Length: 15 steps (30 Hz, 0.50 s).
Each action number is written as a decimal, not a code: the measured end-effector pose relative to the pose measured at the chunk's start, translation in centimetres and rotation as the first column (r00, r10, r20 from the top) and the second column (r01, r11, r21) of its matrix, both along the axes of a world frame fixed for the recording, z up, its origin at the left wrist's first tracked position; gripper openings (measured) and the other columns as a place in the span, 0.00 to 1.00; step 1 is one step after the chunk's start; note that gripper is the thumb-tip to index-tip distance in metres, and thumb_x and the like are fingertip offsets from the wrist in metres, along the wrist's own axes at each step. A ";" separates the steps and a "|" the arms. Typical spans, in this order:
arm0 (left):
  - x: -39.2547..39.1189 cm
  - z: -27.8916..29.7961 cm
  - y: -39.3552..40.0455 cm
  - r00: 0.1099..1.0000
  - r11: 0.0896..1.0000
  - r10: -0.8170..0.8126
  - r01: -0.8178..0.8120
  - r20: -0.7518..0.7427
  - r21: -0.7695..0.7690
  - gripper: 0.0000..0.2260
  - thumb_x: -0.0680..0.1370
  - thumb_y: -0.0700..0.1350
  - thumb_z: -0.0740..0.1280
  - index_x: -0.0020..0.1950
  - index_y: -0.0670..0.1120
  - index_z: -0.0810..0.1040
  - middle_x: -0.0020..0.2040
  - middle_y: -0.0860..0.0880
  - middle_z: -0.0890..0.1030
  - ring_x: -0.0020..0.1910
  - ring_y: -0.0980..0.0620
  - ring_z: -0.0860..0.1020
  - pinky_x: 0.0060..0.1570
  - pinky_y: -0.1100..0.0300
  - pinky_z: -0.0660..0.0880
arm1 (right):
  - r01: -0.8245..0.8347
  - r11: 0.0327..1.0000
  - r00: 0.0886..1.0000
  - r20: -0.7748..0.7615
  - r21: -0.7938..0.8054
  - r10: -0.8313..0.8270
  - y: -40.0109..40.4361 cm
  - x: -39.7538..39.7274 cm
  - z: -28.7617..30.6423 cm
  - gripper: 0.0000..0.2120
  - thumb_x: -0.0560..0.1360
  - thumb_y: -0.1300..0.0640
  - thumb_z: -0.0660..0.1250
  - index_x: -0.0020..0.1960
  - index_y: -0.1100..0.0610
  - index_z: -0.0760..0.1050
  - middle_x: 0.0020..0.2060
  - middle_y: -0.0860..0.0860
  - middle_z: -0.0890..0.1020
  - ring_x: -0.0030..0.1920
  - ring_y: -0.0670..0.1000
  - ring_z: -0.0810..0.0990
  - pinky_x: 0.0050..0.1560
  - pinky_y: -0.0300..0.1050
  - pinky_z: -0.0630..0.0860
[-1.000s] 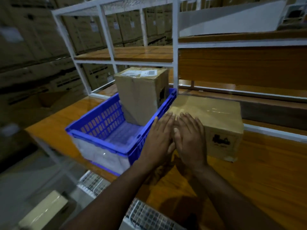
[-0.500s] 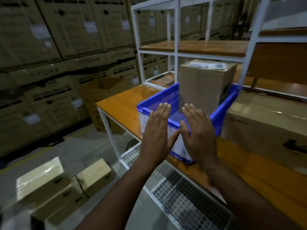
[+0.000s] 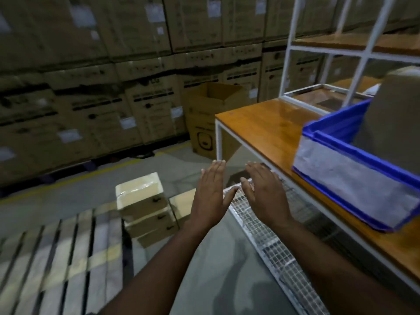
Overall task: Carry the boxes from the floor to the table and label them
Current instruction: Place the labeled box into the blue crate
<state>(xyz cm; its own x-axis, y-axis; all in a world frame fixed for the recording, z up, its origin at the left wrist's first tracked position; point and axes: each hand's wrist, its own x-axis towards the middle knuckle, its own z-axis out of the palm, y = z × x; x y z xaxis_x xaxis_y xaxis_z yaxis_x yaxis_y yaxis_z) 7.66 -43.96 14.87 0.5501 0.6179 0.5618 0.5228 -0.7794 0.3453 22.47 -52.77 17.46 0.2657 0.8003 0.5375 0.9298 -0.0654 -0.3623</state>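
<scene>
left hand [image 3: 210,194] and right hand [image 3: 264,194] flat, fingers straight, holding nothing, beside orange wooden table [image 3: 272,130] edge; stacked tan cardboard boxes [image 3: 145,208] on grey floor [image 3: 204,280], open room between.

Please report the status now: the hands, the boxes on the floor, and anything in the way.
Left hand and right hand open, empty. Stack of boxes on floor, untouched. Wooden pallet beside the stack; path ahead looks free.

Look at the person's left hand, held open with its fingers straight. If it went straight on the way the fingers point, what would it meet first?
Probably nothing close: the left hand points forward over bare floor toward the open cardboard carton beside the table's white leg. One view leaves depth uncertain. The stacked boxes lie left of that line.
</scene>
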 end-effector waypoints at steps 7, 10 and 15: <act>-7.3 -3.2 5.6 0.976 0.969 0.216 -0.217 -0.026 -0.121 0.33 0.81 0.63 0.55 0.79 0.44 0.62 0.78 0.46 0.66 0.79 0.49 0.59 0.78 0.46 0.56 | -0.157 0.981 0.988 -0.015 -0.117 0.156 8.1 -5.8 -3.5 0.20 0.81 0.51 0.64 0.69 0.60 0.75 0.66 0.56 0.78 0.68 0.55 0.75 0.67 0.54 0.70; -9.3 -4.3 8.4 0.956 0.944 0.293 -0.294 -0.030 -0.149 0.32 0.80 0.61 0.57 0.78 0.42 0.64 0.76 0.44 0.69 0.77 0.47 0.63 0.76 0.45 0.60 | -0.229 0.962 0.974 -0.039 -0.149 0.225 12.4 -7.5 -4.9 0.20 0.81 0.51 0.65 0.69 0.60 0.74 0.67 0.56 0.78 0.69 0.55 0.74 0.68 0.53 0.68; -12.2 -6.2 13.7 0.916 0.884 0.392 -0.402 -0.088 -0.239 0.30 0.80 0.56 0.65 0.77 0.41 0.66 0.76 0.43 0.69 0.77 0.45 0.65 0.74 0.44 0.63 | -0.331 0.921 0.943 -0.105 -0.206 0.315 19.7 -8.9 -7.8 0.21 0.82 0.48 0.61 0.69 0.59 0.75 0.68 0.56 0.77 0.70 0.55 0.73 0.69 0.53 0.68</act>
